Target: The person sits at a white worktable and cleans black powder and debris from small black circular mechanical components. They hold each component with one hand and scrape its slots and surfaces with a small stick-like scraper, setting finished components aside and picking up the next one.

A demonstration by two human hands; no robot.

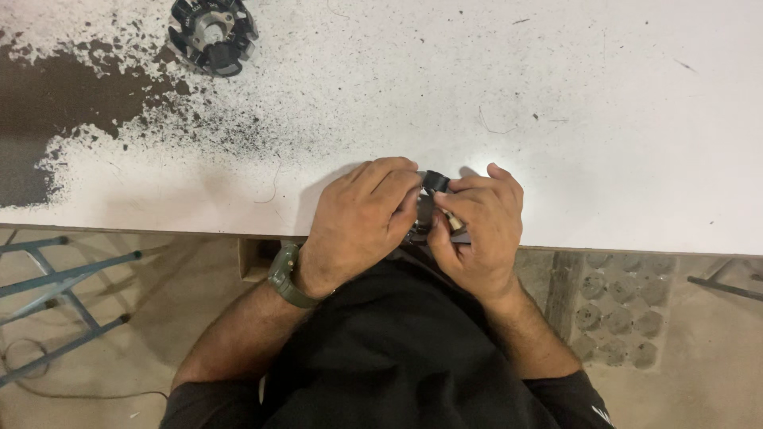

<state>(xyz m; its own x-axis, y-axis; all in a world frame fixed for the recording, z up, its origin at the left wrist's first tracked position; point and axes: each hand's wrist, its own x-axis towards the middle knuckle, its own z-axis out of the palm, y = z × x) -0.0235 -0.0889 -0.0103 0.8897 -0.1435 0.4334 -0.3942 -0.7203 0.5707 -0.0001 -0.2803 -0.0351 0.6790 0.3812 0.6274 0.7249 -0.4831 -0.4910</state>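
My left hand (pixel 362 218) and my right hand (pixel 479 226) are closed together around a small dark part (pixel 434 183) at the near edge of the white table (pixel 556 119). Only the part's black top and a bit of pale metal between my fingers show; the rest is hidden by my hands. A green watch (pixel 284 276) is on my left wrist. A round stator with dark coils and a metal centre (pixel 213 33) lies at the far left of the table, well away from both hands.
The table's left part is worn, with dark patches and black speckles (pixel 71 103). A blue metal frame (pixel 56 294) stands on the floor at the left. A grey tray with round hollows (pixel 624 310) lies on the floor at the right.
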